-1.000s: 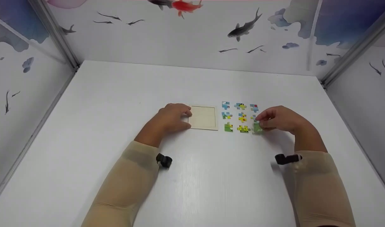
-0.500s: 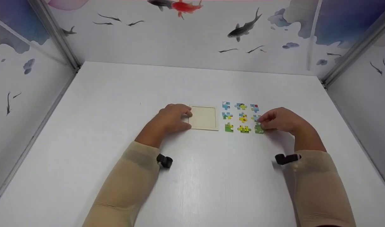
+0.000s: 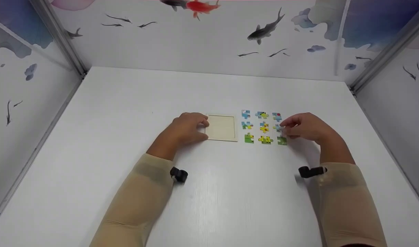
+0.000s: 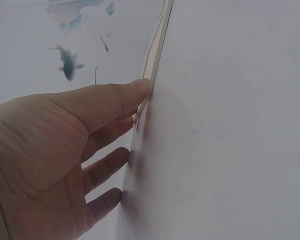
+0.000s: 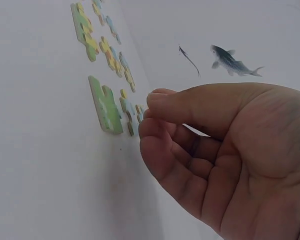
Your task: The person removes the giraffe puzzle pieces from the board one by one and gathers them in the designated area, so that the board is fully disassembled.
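Note:
A square pale wooden puzzle tray (image 3: 221,128) with a raised rim lies flat at the middle of the table. My left hand (image 3: 190,127) holds its left side, thumb at the near corner and fingers toward the far one. In the left wrist view the thumb (image 4: 117,100) presses against the tray's edge (image 4: 160,47). To the right of the tray, small jigsaw pieces lie apart in three rows of three. My right hand (image 3: 307,126) hovers by the right column, thumb and index tips together, nothing visible between them. Nearest are a blue piece (image 3: 277,127) and a green corner piece (image 5: 106,107).
The white table (image 3: 216,192) runs back to a wall (image 3: 202,44) painted with fish. Side panels with metal posts (image 3: 60,37) stand left and right. Black camera mounts (image 3: 312,172) sit at both wrists.
My right hand has let go of the green corner piece, which now lies in the near row, and has moved slightly away from me. The left hand and tray stay put.

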Tool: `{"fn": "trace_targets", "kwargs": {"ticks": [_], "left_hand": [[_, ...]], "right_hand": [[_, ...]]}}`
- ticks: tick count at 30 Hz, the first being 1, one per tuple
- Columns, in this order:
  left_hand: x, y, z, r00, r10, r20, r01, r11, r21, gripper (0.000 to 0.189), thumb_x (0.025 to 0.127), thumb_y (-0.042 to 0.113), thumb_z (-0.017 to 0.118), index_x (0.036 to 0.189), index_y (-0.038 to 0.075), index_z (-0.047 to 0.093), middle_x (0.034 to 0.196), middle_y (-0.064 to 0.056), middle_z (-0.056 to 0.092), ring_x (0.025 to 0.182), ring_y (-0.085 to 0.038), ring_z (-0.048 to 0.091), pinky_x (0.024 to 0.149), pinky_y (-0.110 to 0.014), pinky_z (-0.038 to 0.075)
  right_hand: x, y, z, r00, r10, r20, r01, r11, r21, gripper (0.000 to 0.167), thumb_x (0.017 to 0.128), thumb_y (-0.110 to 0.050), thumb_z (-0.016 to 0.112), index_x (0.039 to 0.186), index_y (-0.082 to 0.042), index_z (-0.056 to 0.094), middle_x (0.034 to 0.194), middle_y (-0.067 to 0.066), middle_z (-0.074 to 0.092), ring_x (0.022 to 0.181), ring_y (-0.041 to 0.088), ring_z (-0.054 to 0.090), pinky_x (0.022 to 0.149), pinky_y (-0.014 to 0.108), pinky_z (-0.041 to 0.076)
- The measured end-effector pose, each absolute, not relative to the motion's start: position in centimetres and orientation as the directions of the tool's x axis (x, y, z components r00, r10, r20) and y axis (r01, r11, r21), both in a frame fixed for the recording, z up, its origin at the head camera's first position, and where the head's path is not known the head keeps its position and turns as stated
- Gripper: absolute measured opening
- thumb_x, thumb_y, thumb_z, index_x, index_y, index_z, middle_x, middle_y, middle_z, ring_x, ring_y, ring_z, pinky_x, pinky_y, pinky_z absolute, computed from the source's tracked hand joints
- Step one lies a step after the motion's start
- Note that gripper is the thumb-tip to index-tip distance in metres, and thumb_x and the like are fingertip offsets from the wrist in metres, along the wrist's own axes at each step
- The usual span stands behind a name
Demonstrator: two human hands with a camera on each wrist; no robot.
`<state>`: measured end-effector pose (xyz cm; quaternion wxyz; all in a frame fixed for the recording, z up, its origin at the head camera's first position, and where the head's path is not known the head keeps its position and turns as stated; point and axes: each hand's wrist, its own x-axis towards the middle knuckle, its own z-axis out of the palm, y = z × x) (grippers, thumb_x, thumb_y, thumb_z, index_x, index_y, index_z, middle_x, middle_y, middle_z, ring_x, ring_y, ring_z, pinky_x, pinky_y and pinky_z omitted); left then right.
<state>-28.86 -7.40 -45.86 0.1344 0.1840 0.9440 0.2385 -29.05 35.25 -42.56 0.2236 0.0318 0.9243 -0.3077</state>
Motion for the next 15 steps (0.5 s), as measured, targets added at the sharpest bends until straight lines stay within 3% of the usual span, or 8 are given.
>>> {"fn": "trace_targets", "kwargs": {"ticks": [10,15], "left_hand": [[-29.1,-8.3,-46.0,-0.893,0.420,-0.162,0.259,0.774,0.579,0.045,0.098,0.032,0.075,0.140,0.020,0.067,0.166,0.006,0.049,0.161,-0.025,0.037,0.132,-0.052,0.030],[-29.5,-8.8,-45.6,-0.912,0.386,-0.139,0.229,0.760,0.609,0.048,0.100,0.033,0.075,0.144,0.018,0.064,0.169,0.003,0.046,0.163,-0.024,0.034,0.134,-0.047,0.029]], "right_hand": [[-29.5,30.8,-40.7,-0.933,-0.095,-0.348,0.171,0.732,-0.659,0.040,0.105,-0.036,0.068,0.142,-0.019,0.067,0.133,0.014,0.068,0.111,0.030,0.072,0.111,0.051,0.055],[-29.8,28.4,-40.4,-0.938,-0.130,-0.320,0.139,0.707,-0.693,0.038,0.106,-0.037,0.067,0.140,-0.020,0.068,0.136,0.013,0.070,0.116,0.033,0.070,0.111,0.052,0.055]]}}
